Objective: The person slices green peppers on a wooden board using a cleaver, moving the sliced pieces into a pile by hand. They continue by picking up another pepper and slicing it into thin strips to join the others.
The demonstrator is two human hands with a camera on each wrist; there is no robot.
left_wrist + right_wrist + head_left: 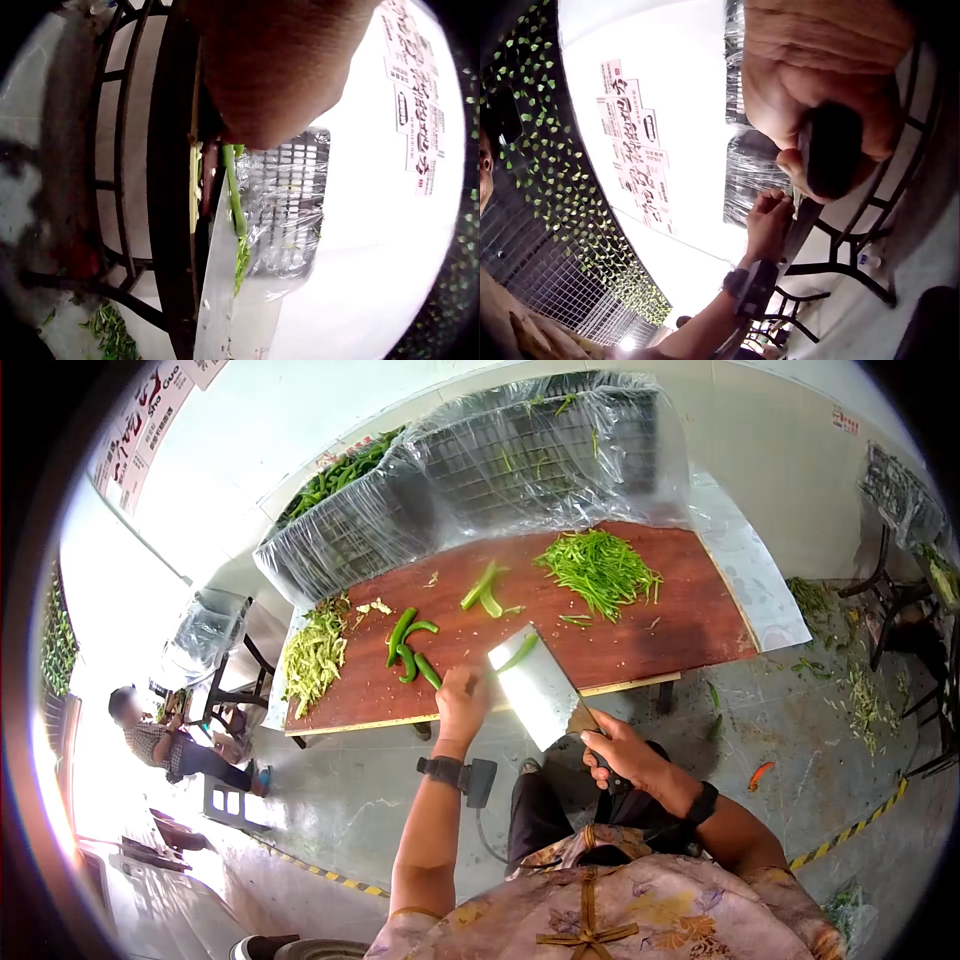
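Note:
In the head view my right hand (pixel 625 750) grips the handle of a broad cleaver (pixel 540 690), its blade tilted at the table's front edge. My left hand (pixel 463 700) is curled beside the blade. A green pepper piece (pixel 518 653) runs across the blade's upper face, one end at my left fingertips; in the left wrist view this piece (pixel 234 195) comes out from under the hand. Several whole green peppers (pixel 405 645) lie just left of that hand. Split pepper pieces (pixel 485 590) lie farther back. The right wrist view shows the dark handle end (pixel 831 150) in my fist.
On the red-brown table (pixel 380 695) sit a heap of green pepper shreds (pixel 600 572) and a pale pile of scraps (pixel 315 660). Plastic-lined crates (pixel 540 460) stand along the back. Scraps litter the floor at right (pixel 865 700). A person (pixel 165 735) sits at far left.

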